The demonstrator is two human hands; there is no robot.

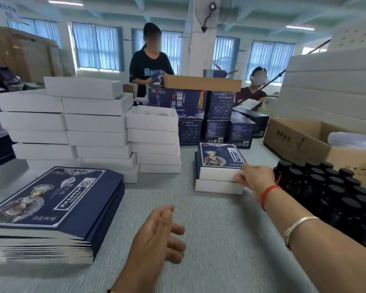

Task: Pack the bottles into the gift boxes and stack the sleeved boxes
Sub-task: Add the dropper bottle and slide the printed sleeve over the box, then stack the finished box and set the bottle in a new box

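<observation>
A sleeved box [220,159], dark blue with a printed figure on top, lies on another sleeved box [219,186] at the middle of the table. My right hand [255,178] touches the near right corner of the top box, thumb and fingers against its white end. My left hand [159,235] hovers over the table nearer to me, fingers relaxed, holding nothing. Several dark bottles [330,187] with black caps stand packed together at the right. A pile of flat blue sleeves [49,208] lies at the near left. Stacks of white gift boxes [93,127] rise behind it.
An open brown carton [300,140] stands at the far right, with white foam slabs [330,85] behind it. Printed blue cartons [199,115] are stacked at the back centre under a brown tray [201,82]. Two people work across the table [209,240].
</observation>
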